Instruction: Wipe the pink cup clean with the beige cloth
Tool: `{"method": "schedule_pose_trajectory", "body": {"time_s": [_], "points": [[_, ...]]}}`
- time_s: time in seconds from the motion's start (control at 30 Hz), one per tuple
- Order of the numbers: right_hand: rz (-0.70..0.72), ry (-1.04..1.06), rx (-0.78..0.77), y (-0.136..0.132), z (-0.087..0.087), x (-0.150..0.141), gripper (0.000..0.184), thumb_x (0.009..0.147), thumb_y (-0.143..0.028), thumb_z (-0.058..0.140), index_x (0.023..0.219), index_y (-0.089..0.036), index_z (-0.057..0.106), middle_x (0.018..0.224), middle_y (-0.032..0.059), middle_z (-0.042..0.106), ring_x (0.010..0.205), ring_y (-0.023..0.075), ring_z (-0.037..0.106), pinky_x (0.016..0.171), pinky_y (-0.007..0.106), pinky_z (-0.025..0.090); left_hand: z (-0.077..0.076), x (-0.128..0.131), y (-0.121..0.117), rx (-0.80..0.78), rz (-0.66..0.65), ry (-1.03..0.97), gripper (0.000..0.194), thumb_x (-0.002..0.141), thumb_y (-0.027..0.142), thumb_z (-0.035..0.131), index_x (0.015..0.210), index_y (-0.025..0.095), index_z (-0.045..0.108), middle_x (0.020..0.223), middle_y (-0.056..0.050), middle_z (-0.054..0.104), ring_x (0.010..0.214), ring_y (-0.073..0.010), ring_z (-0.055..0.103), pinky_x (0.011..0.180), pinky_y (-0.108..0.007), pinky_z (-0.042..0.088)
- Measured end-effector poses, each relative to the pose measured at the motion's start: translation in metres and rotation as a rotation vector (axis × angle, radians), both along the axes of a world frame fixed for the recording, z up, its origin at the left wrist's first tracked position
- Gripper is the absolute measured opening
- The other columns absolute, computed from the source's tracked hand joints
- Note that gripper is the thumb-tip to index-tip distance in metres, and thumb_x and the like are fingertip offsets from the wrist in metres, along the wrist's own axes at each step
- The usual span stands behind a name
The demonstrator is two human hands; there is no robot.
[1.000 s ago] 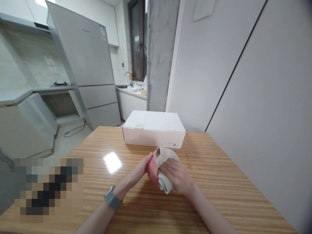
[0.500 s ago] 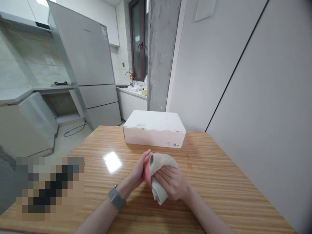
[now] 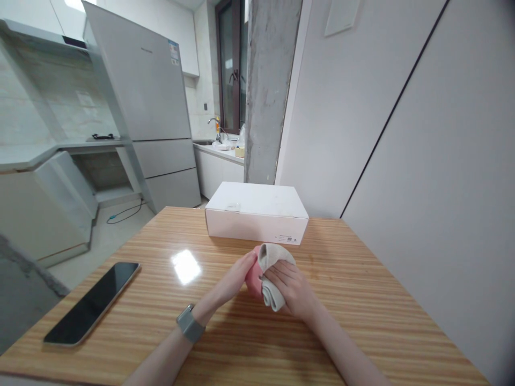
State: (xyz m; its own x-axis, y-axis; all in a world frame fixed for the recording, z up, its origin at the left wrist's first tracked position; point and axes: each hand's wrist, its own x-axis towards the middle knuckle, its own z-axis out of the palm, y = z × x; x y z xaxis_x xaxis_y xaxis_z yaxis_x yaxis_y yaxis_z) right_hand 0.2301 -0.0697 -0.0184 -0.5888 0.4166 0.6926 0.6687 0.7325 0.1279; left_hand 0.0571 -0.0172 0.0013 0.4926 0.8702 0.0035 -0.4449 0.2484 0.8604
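Note:
A pink object [image 3: 253, 281] is held up over the table in front of me; the cloth and my hands cover most of it, so its kind is not clear. My left hand [image 3: 238, 274] grips it from the left side, fingers pointing away from me. On its right side, my right hand [image 3: 293, 288] presses a folded light-grey cloth [image 3: 274, 255] against it. The cloth bulges above the right fingers and its rolled end hangs below them. A grey watch [image 3: 190, 323] is on my left wrist.
A white closed box [image 3: 257, 212] stands on the wood-grain table [image 3: 362, 300], just beyond my hands. To the left lies a black phone [image 3: 93, 303]. A pale wall [image 3: 434, 177] borders the table's right side. Behind are a fridge [image 3: 140, 80] and a sink counter.
Both hands, with the pink object and the cloth, have shifted slightly right and away from me. More of the pink side shows beside the cloth. The box and table stay in place.

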Motion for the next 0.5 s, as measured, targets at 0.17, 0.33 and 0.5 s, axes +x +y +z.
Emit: {"method": "schedule_pose_trajectory", "body": {"time_s": [0.17,0.33,0.5], "points": [[-0.089,0.198,0.007,0.003,-0.013,0.004,0.037,0.09,-0.027,0.035,0.117,-0.011,0.055,0.103,0.0173,0.066,0.099,0.0303,0.061,0.086,0.049,0.049,-0.004,0.003,-0.011,0.045,-0.225,-0.086,0.045,0.085,0.041,0.061,0.124,0.018,0.059,0.129,-0.01,0.059,0.123,-0.0272,0.049,0.104,-0.04,0.036],[-0.097,0.263,0.167,-0.002,-0.017,-0.001,0.042,0.093,-0.036,0.033,0.115,-0.008,0.057,0.097,0.0177,0.067,0.095,0.0301,0.063,0.082,0.047,0.05,-0.01,0.006,-0.007,-0.038,-0.269,-0.178,0.044,0.08,0.04,0.066,0.114,0.013,0.065,0.117,-0.012,0.066,0.118,-0.0274,0.053,0.105,-0.039,0.033],[0.05,0.015,0.276,-0.011,-0.001,-0.015,0.039,0.095,-0.018,0.028,0.107,-0.004,0.063,0.088,0.014,0.071,0.088,0.0225,0.066,0.084,0.035,0.051,-0.01,-0.002,0.0,-0.11,-0.174,-0.066,0.042,0.082,0.05,0.06,0.089,0.011,0.071,0.094,-0.009,0.071,0.108,-0.0265,0.058,0.105,-0.038,0.034]]}}
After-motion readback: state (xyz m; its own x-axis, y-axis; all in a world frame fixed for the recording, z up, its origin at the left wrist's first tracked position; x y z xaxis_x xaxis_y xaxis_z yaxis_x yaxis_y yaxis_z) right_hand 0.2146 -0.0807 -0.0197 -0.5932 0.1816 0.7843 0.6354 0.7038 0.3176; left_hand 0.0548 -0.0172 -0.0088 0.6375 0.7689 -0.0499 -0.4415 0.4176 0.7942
